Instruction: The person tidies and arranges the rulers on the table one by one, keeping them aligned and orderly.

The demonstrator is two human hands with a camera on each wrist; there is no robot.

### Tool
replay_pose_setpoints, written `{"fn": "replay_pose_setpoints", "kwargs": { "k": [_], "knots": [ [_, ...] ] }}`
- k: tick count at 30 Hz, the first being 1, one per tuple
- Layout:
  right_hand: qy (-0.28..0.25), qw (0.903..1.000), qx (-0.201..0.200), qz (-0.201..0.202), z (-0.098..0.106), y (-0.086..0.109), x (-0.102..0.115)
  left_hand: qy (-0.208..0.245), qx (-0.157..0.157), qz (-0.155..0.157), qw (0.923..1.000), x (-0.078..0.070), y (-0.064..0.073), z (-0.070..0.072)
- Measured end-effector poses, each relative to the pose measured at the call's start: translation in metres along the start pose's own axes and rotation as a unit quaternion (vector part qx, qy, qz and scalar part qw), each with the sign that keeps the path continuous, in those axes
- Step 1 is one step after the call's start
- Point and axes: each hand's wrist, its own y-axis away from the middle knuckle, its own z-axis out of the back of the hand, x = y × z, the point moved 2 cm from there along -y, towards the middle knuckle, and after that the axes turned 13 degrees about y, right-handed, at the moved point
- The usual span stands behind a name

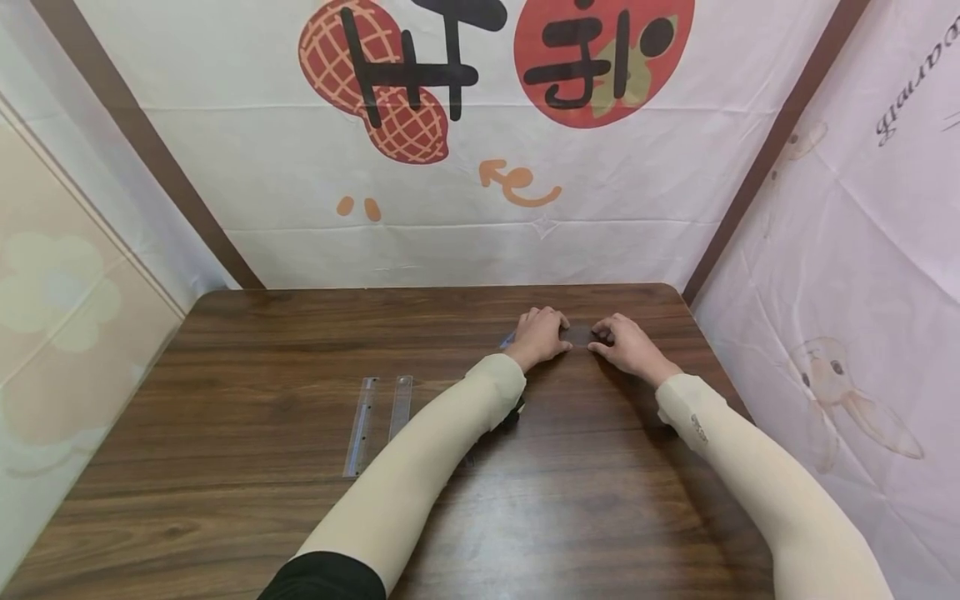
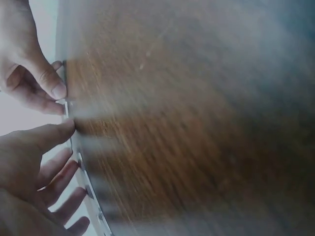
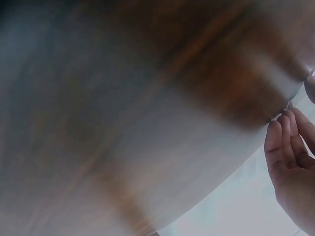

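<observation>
Near the table's back edge, both hands are at a clear plastic strip [image 1: 577, 336] that looks like a ruler and lies crosswise. My left hand [image 1: 538, 335] covers its middle, thumb and fingers on opposite long edges; a bluish part shows left of the hand. At the strip's right end, my right hand [image 1: 628, 343] pinches with thumb and fingertips. In the left wrist view the strip appears edge-on along the left hand's [image 2: 34, 172] spread fingers. The right wrist view shows mostly blurred table, with the right hand [image 3: 295, 172] at its right edge.
Two clear rulers, one with a blue strip [image 1: 362, 427] and a plain one [image 1: 401, 404], lie on the brown wooden table [image 1: 247, 400] left of the left forearm. That forearm hides part of the table. Printed cloth walls [image 1: 480, 250] stand behind and beside it.
</observation>
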Motion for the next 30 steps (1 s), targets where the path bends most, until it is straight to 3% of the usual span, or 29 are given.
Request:
{"fn": "replay_pose_setpoints", "kwargs": {
  "k": [9,18,30],
  "knots": [
    [-0.012,0.9996,0.021,-0.015,0.000,0.001,0.001,-0.013,-0.005,-0.017,0.9998,-0.001,0.003,0.002],
    [-0.012,0.9998,0.016,-0.005,-0.001,0.003,0.004,-0.016,-0.008,-0.025,0.9995,-0.004,0.008,0.004],
    [-0.019,0.9997,0.012,0.009,0.003,0.010,0.011,-0.029,-0.006,-0.048,0.9984,0.004,0.022,0.010]
  ]
}}
